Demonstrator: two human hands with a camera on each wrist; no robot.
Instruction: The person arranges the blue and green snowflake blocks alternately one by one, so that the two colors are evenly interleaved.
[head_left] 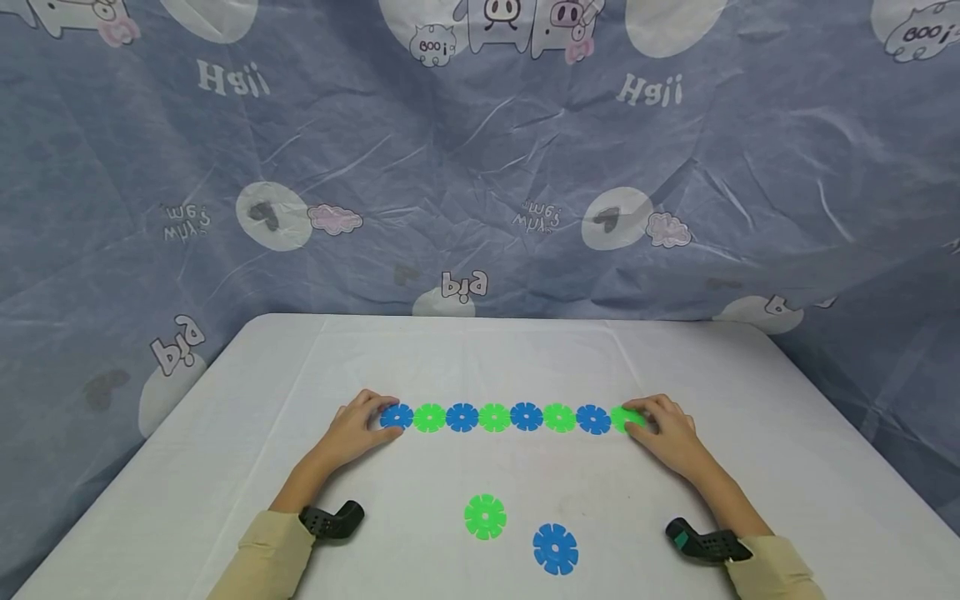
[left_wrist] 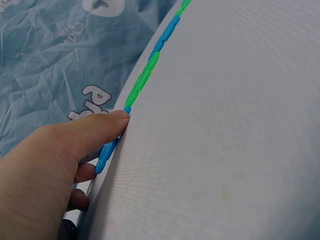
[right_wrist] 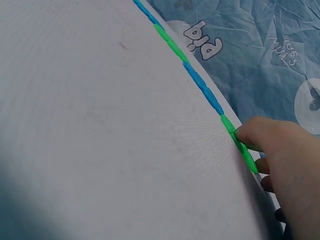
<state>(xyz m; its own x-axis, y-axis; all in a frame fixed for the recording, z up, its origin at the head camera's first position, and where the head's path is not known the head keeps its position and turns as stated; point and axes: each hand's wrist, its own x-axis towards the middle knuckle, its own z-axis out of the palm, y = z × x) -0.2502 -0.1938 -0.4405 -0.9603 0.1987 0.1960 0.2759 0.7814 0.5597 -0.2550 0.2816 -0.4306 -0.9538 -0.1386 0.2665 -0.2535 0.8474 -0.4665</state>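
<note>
A straight row of notched plastic discs, blue and green by turns, runs from left to right across the table. My left hand (head_left: 357,429) pinches the blue disc (head_left: 397,417) at the row's left end, thumb on the near edge and fingers on the far edge. At the other end, my right hand (head_left: 670,435) pinches a green disc (head_left: 624,418) in the same way. Between them lie several more discs, such as the middle green disc (head_left: 494,417). In both wrist views the discs show edge-on, with the end blue disc (left_wrist: 106,150) and end green disc (right_wrist: 240,142) under the thumbs.
Nearer the front of the white table (head_left: 420,350) lie a loose green disc (head_left: 485,517) and a loose blue disc (head_left: 556,549), apart from the row. A blue patterned cloth (head_left: 420,183) hangs behind the table. Black wrist devices (head_left: 332,520) sit at both cuffs.
</note>
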